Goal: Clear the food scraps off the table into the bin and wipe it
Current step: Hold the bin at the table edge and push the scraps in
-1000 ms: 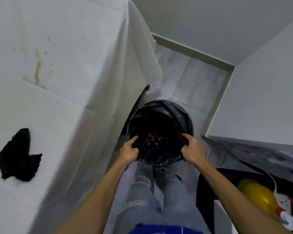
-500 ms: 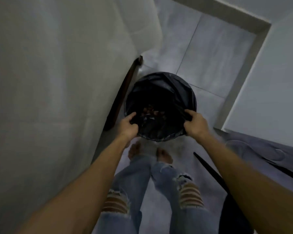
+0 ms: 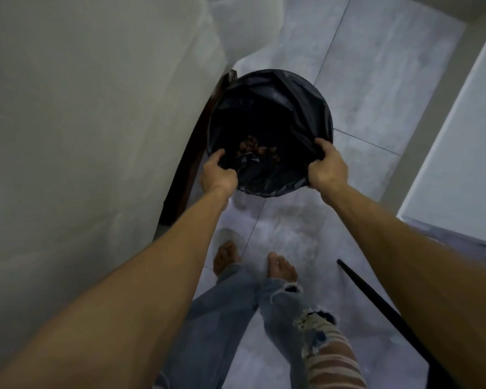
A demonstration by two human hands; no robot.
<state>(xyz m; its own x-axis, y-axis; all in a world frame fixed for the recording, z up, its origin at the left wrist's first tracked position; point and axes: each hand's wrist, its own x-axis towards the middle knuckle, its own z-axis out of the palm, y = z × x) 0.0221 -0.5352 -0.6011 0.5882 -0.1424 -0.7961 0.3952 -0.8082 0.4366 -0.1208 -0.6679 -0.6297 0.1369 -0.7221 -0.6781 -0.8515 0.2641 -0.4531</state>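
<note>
On the near rim of the bin (image 3: 278,88) we clamp left hand (image 3: 219,175) and right hand (image 3: 328,167); its mouth faces up toward us.

No readable text, label, brand, number or sign is being shown anywhere in the head view
</note>
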